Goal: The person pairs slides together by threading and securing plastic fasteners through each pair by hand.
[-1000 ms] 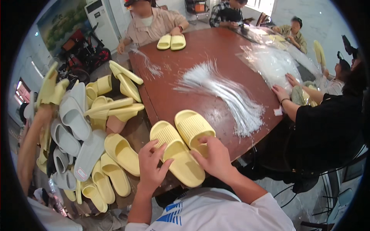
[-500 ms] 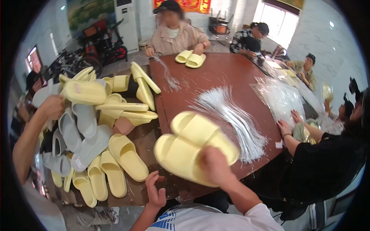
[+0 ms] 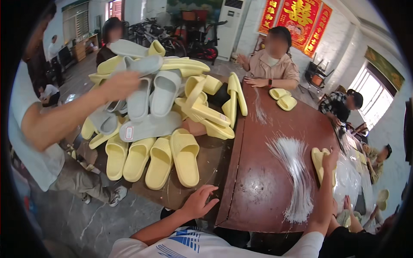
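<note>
At the right side of the table, my right hand (image 3: 329, 160) has its fingers closed on a pair of yellow slippers (image 3: 318, 162), close to the clear plastic bags (image 3: 346, 178). My left hand (image 3: 200, 201) hovers by the near table edge, fingers apart and holding nothing. Nearest to it is a yellow slipper (image 3: 185, 158), the rightmost of several lined up in front of a heap. A bundle of thin white ties (image 3: 297, 180) lies on the reddish table (image 3: 251, 172) between my hands.
Grey slippers (image 3: 165, 92) and more yellow ones pile up on the left, where a co-worker's arm (image 3: 73, 109) reaches in. Across the table a person sits by another yellow pair (image 3: 284, 99). A co-worker's hands (image 3: 349, 210) rest near the bags.
My right hand has carried the yellow pair rightward to the bags. The view has turned left. The co-worker on the left has let go of a yellow slipper and now reaches over grey ones.
</note>
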